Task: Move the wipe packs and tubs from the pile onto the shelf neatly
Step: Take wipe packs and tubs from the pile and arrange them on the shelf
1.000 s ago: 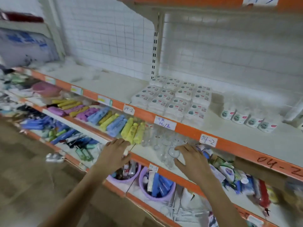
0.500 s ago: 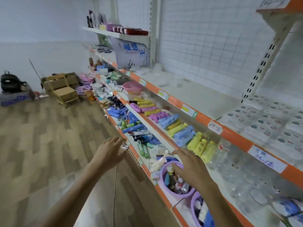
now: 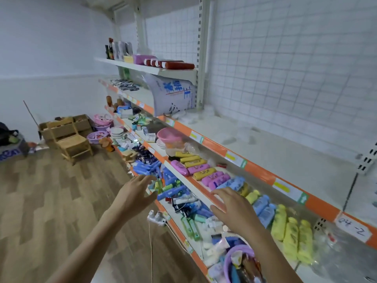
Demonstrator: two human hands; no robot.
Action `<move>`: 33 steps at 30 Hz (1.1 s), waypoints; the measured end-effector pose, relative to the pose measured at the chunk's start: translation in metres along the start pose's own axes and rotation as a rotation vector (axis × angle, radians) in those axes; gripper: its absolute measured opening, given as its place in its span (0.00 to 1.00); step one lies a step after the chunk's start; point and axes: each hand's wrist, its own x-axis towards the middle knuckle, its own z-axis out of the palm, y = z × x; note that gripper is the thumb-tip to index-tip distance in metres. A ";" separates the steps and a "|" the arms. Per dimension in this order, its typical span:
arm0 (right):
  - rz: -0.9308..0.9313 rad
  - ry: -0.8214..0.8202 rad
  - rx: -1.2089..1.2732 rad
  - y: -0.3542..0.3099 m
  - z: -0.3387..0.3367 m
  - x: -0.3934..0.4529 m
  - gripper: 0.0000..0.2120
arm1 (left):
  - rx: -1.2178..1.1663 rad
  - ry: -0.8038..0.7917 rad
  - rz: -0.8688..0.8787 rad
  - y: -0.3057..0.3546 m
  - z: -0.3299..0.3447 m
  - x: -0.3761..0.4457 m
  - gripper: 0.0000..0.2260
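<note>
My left hand point(image 3: 134, 194) is held out over the floor in front of the lower shelves, fingers spread, holding nothing. My right hand point(image 3: 234, 207) hovers with spread fingers over the front edge of the middle shelf, also holding nothing. The orange-edged upper shelf point(image 3: 255, 172) runs from the centre to the right, its white surface mostly bare here. A heap of whitish, blurred items point(image 3: 191, 117) lies at its far end by the upright post. No wipe packs or tubs from the shelf row are in view now.
Yellow, pink and blue packets point(image 3: 206, 172) line the middle shelf, with a pink basin point(image 3: 170, 134) behind them. Blue and green tubes crowd the lower shelf point(image 3: 173, 193). A purple tub point(image 3: 238, 262) sits bottom right. A wooden chair point(image 3: 71, 137) and cardboard boxes stand far left on the wood floor.
The view has swung left along the aisle; the stacked wipe packs and tubs on the upper shelf have gone out of sight. Both hands stay empty, held out in front.
</note>
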 end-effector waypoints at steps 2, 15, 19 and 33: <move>0.006 0.009 -0.003 0.004 0.000 0.024 0.19 | -0.048 0.002 0.007 -0.009 0.003 0.026 0.18; -0.064 0.174 0.008 0.075 -0.039 0.252 0.17 | -0.134 0.046 0.079 -0.048 0.027 0.262 0.15; -0.085 0.145 0.008 0.099 -0.045 0.339 0.17 | -0.103 0.057 0.091 -0.059 0.028 0.341 0.14; -0.013 -0.157 -0.279 0.146 0.030 0.552 0.26 | 0.015 -0.229 0.038 -0.109 0.112 0.536 0.29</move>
